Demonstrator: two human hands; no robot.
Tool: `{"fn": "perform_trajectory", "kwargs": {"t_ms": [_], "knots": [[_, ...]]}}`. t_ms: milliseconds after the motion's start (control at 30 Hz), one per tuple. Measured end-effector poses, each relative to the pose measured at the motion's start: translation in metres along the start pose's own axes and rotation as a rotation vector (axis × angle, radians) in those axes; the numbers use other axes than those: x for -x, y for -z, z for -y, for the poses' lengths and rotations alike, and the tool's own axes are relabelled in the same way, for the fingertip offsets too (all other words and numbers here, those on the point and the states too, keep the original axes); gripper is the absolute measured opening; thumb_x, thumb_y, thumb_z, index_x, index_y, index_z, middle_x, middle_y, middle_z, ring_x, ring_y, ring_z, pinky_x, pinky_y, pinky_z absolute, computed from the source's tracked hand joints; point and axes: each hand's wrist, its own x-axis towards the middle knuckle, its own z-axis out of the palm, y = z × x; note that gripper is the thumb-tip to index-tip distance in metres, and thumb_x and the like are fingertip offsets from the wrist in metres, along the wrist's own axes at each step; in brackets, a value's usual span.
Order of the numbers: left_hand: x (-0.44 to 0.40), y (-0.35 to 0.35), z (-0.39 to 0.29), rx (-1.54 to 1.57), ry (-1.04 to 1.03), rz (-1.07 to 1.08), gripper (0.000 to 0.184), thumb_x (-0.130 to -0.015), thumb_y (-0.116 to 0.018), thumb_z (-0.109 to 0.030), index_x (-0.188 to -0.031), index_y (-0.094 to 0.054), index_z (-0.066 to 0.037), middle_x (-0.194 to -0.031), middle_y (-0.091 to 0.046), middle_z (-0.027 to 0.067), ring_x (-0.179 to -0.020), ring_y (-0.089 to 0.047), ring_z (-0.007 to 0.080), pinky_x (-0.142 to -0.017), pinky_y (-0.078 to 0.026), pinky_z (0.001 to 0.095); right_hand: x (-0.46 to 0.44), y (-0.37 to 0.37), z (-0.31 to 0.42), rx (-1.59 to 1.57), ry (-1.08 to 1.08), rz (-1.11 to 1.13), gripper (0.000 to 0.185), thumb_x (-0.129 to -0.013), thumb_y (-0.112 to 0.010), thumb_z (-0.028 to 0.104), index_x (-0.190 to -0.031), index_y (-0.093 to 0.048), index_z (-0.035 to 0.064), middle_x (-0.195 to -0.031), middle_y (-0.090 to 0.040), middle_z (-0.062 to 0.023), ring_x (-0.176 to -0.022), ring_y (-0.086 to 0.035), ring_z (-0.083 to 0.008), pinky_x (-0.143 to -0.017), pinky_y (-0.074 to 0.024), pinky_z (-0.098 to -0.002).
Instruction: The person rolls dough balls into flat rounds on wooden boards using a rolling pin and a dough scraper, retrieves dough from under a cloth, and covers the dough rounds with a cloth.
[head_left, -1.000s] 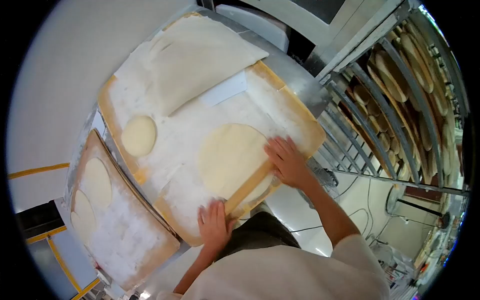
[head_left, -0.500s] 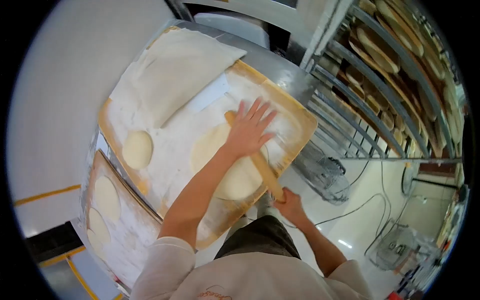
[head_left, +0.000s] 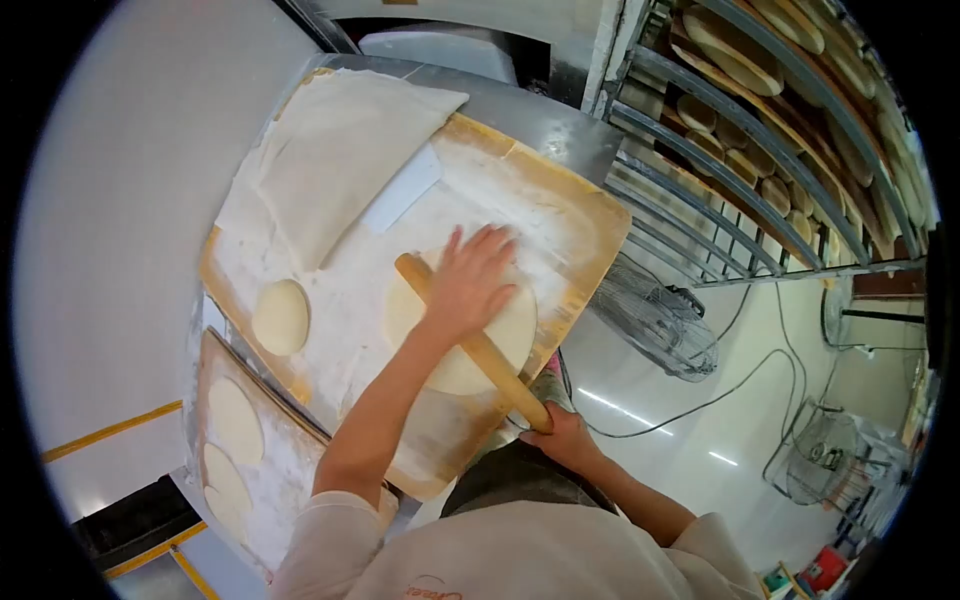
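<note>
A wooden rolling pin [head_left: 487,360] lies slantwise across a flat round of pale dough [head_left: 460,375] near the front edge of a floured wooden board [head_left: 590,225]. My left hand [head_left: 468,283] rests palm down on the pin's upper part, fingers stretched out over the dough. Around the pin's near end, just past the board's edge, my right hand [head_left: 565,438] is closed. A smaller oval piece of dough [head_left: 281,317] sits at the board's left side. Pale folded cloth [head_left: 340,150] covers the back left, beside a white flat scraper-like piece [head_left: 403,188].
A second floured board [head_left: 285,490] with several flat dough pieces [head_left: 236,420] adjoins on the left. At the right stands a metal rack [head_left: 720,215] loaded with trays of long loaves. A fan [head_left: 655,315] and cables [head_left: 690,415] are on the floor.
The rolling pin has shifted left and toward me across the dough, both hands moving with it. The view has tilted slightly.
</note>
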Motion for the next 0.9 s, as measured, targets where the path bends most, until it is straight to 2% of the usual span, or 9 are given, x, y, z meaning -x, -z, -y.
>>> {"fn": "perform_trajectory", "kwargs": {"t_ms": [167,267,367,467,600,700,767,833,900], "knots": [[0.092,0.022,0.009,-0.171,0.133,0.253,0.057,-0.091,-0.052,-0.043,-0.139,-0.046,-0.012,-0.149,-0.037,0.0125,-0.142,-0.027,0.0318,-0.114,-0.013,0.0605,0.001,-0.041,0.001,0.026,-0.014,0.098,0.045,-0.072,-0.076,0.024,-0.105,-0.056,0.0003,-0.089,-0.065,-0.0225,-0.085,-0.064,-0.0414,-0.074,-0.0507,-0.0434],[0.176,0.046,0.016,-0.082,0.286,0.242,0.058,-0.089,-0.053,-0.035,-0.139,-0.044,-0.007,-0.149,-0.037,0.0113,-0.142,-0.028,0.0328,-0.113,-0.007,0.0633,-0.001,-0.066,0.007,0.018,0.076,0.073,0.049,-0.070,-0.074,0.018,-0.113,-0.056,0.0010,-0.098,-0.066,-0.0203,-0.091,-0.064,-0.0383,-0.081,-0.0518,-0.0413],[0.161,0.063,0.016,-0.060,0.184,0.104,0.059,-0.088,-0.054,-0.029,-0.140,-0.042,-0.005,-0.149,-0.037,0.0113,-0.142,-0.026,0.0331,-0.113,-0.004,0.0631,-0.005,-0.026,0.012,-0.071,0.157,0.085,0.051,-0.071,-0.073,0.018,-0.115,-0.055,0.0012,-0.099,-0.066,-0.0216,-0.093,-0.064,-0.0380,-0.081,-0.0518,-0.0420],[0.071,0.017,0.019,-0.040,0.120,0.174,0.065,-0.084,-0.064,-0.032,-0.140,-0.042,-0.007,-0.147,-0.039,0.0105,-0.141,-0.029,0.0329,-0.112,-0.011,0.0639,-0.022,0.016,-0.009,0.088,0.086,-0.046,0.040,-0.074,-0.073,0.024,-0.104,-0.057,0.0015,-0.089,-0.065,-0.0249,-0.083,-0.064,-0.0421,-0.071,-0.0519,-0.0466],[-0.055,-0.024,0.007,-0.090,-0.063,-0.062,0.058,-0.089,-0.056,-0.043,-0.136,-0.049,-0.011,-0.144,-0.045,0.0098,-0.140,-0.030,0.0312,-0.111,-0.018,0.0631,-0.032,0.057,0.002,0.212,0.074,-0.356,0.042,-0.075,-0.074,0.029,-0.101,-0.057,0.0007,-0.081,-0.065,-0.0220,-0.075,-0.065,-0.0421,-0.065,-0.0517,-0.0462],[-0.039,-0.024,0.011,-0.134,-0.049,-0.023,0.057,-0.087,-0.058,-0.042,-0.135,-0.052,-0.012,-0.143,-0.046,0.0094,-0.138,-0.033,0.0314,-0.111,-0.018,0.0631,-0.032,0.055,-0.013,0.210,0.176,-0.402,0.042,-0.075,-0.076,0.028,-0.101,-0.056,0.0005,-0.074,-0.064,-0.0190,-0.071,-0.065,-0.0408,-0.063,-0.0513,-0.0446],[0.020,-0.017,0.025,-0.128,-0.025,-0.009,0.054,-0.084,-0.063,-0.039,-0.131,-0.056,-0.014,-0.138,-0.051,0.0081,-0.134,-0.040,0.0294,-0.111,-0.017,0.0626,-0.024,0.031,-0.027,0.232,0.189,-0.249,0.045,-0.074,-0.077,0.027,-0.102,-0.056,0.0005,-0.077,-0.065,-0.0195,-0.073,-0.065,-0.0395,-0.064,-0.0513,-0.0436],[0.066,0.003,0.025,-0.120,0.087,-0.037,0.039,-0.081,-0.063,-0.029,-0.116,-0.063,-0.012,-0.123,-0.057,0.0076,-0.125,-0.047,0.0270,-0.110,-0.021,0.0614,-0.010,0.031,-0.001,-0.075,0.032,-0.018,0.046,-0.075,-0.077,0.029,-0.105,-0.055,0.0005,-0.082,-0.065,-0.0199,-0.078,-0.065,-0.0391,-0.067,-0.0508,-0.0440],[0.070,0.013,0.029,-0.097,0.093,-0.083,0.032,-0.080,-0.062,-0.025,-0.108,-0.064,-0.010,-0.118,-0.059,0.0069,-0.119,-0.050,0.0262,-0.110,-0.024,0.0592,-0.008,0.024,0.001,-0.026,0.036,-0.038,0.047,-0.075,-0.076,0.029,-0.106,-0.055,0.0007,-0.084,-0.065,-0.0201,-0.082,-0.065,-0.0388,-0.068,-0.0504,-0.0442]]}}
